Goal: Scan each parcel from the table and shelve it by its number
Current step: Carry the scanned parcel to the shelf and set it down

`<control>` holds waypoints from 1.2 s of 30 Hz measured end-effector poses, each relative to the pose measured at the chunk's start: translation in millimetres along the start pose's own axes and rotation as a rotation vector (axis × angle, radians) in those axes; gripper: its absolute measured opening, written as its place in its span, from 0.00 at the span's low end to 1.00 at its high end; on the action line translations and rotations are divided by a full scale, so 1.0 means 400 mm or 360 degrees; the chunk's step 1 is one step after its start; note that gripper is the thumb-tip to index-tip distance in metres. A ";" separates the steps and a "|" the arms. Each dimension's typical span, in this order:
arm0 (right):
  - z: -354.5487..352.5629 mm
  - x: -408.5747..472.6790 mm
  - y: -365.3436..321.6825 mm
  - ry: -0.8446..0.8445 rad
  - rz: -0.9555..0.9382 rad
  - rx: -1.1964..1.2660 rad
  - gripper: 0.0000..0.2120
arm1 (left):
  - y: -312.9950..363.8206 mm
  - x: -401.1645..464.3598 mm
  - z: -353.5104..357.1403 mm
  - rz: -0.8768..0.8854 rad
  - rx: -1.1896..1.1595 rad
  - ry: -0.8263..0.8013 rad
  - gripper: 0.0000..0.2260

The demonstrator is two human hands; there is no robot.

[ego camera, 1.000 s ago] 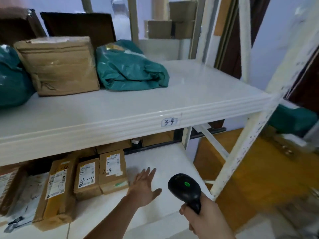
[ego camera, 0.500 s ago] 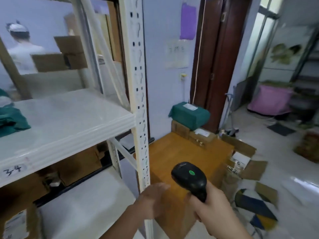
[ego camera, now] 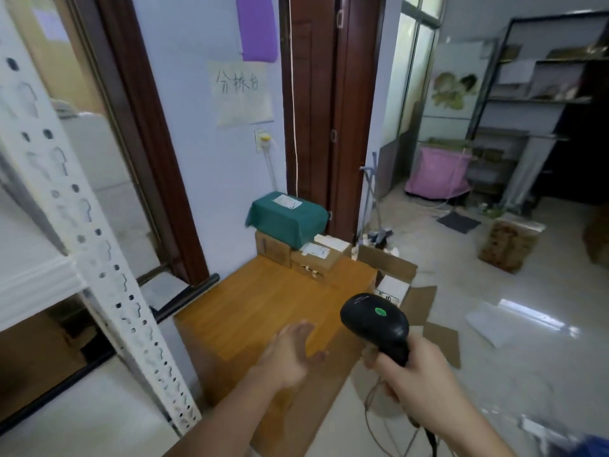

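- Pale wall and dark door frame ahead; a wooden table [ego camera: 263, 311] against the wall, a white shelf post [ego camera: 99, 258] off to the left of the hands
- Left hand [ego camera: 290, 351] empty, fingers spread loosely, over the table's near end
- Right hand [ego camera: 415, 374] wrapped around the scanner [ego camera: 375, 321] handle, nose aimed forward
- Parcels at the table's far end, well beyond both hands: a green parcel [ego camera: 286, 216] stacked on brown boxes [ego camera: 306, 258]
- Left hand looks nearer; the reach should go straight ahead, slightly right
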State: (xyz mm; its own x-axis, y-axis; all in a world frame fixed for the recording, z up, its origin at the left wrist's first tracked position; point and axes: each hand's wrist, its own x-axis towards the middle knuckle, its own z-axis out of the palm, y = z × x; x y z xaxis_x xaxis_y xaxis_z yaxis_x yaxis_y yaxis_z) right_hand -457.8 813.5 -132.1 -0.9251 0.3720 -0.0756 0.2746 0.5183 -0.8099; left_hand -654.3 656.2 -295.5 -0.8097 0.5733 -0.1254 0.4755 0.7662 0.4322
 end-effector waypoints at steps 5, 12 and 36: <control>-0.039 0.124 0.016 0.0023 0.0011 0.0019 0.07 | -0.002 0.158 0.005 0.0036 -0.0046 0.0010 0.36; -0.065 0.336 0.067 0.0064 0.0204 0.0005 0.08 | 0.014 0.412 -0.015 0.0084 0.0007 -0.0029 0.34; -0.256 1.097 0.295 -0.0435 0.0211 -0.0052 0.06 | 0.080 1.034 0.087 -0.0458 -0.0197 0.0016 0.31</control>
State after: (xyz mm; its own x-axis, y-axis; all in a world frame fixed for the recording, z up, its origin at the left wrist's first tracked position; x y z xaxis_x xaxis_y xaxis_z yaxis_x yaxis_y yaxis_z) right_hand -804.4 1116.8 -201.2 -0.9157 0.2194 -0.3367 0.4018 0.5054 -0.7636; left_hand -962.0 928.1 -364.5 -0.9086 0.3348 -0.2499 0.1815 0.8551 0.4856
